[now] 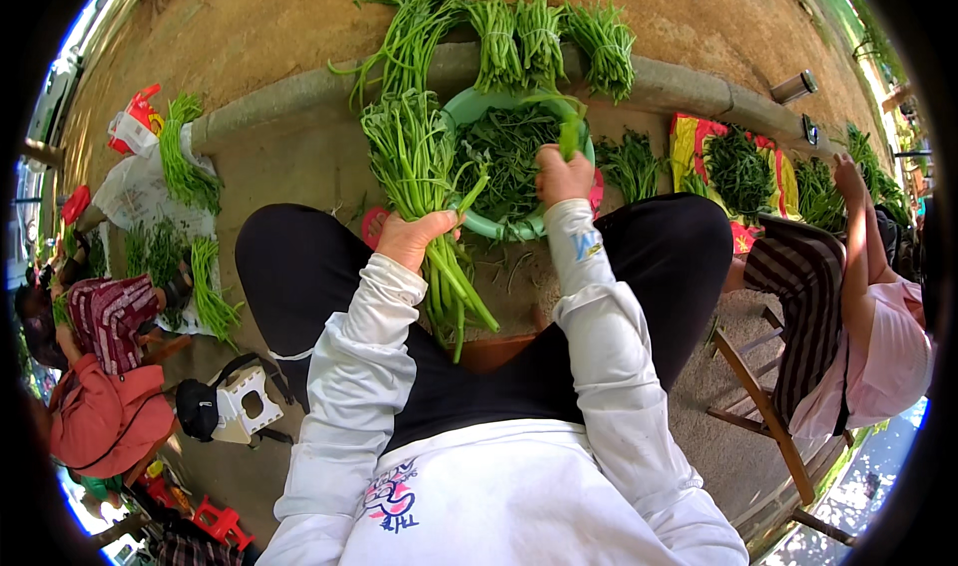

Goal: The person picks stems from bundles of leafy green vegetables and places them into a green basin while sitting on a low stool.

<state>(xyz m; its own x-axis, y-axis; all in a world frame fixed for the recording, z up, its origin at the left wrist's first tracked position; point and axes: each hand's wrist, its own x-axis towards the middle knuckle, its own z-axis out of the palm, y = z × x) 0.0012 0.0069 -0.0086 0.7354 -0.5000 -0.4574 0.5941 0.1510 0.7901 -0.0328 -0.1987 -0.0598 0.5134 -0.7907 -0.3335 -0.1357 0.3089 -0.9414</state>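
Note:
My left hand (414,240) is closed around a thick bunch of water spinach (404,157), its leafy tops pointing away from me and the stem ends hanging toward my lap. Over the far right of a green basin (486,229), my right hand (564,177) is closed on a few green leaves (570,139) that stick up past the fingers. Loose dark-green leaves (504,167) fill the basin, which stands on the ground between my knees. The held bunch overlaps the basin's left rim.
Several tied bundles (539,42) lie along a concrete curb (689,85) beyond the basin. More greens rest on a red and yellow sack (689,137) at right. One person (868,336) sits at right, another (110,406) at left. A white step stool (247,406) stands at lower left.

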